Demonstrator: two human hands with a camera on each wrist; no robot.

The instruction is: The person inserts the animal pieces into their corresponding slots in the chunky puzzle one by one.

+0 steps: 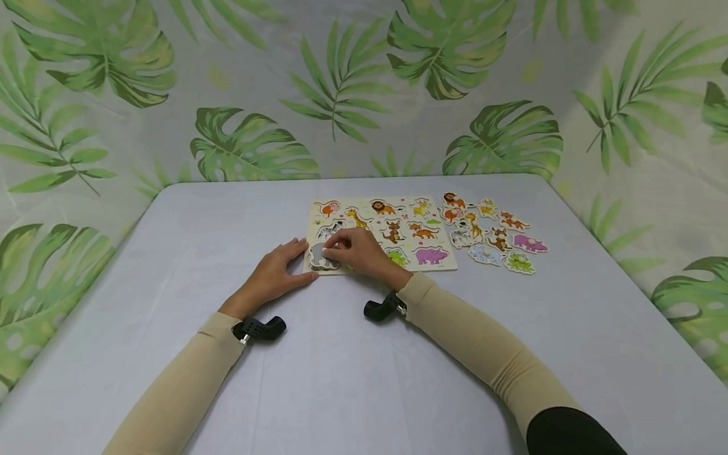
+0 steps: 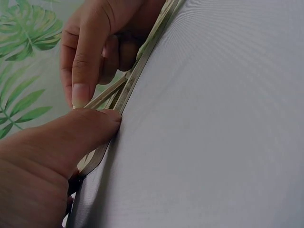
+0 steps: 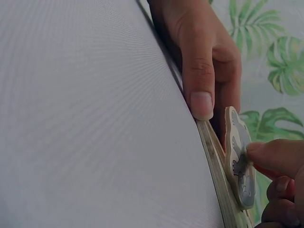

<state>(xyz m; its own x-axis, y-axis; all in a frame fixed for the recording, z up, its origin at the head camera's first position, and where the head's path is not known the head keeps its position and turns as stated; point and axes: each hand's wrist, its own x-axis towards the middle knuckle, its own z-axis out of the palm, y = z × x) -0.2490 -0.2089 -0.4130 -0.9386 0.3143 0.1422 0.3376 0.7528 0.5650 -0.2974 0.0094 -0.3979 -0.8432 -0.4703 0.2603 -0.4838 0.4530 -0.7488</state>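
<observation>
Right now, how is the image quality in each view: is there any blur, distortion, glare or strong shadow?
Head view: even, soft light, no glare, faint shadows under the hands; the table edges bow from wide-angle distortion. Left wrist view: the left hand is very close and soft, the puzzle board edge sharper. Right wrist view: the grey animal piece is fairly sharp, the leaf backdrop blurred.

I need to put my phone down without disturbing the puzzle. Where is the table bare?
The table is bare left of the left hand, and along the near edge. Crowded: the puzzle board, the right hand on the grey piece, the loose pieces.
</observation>
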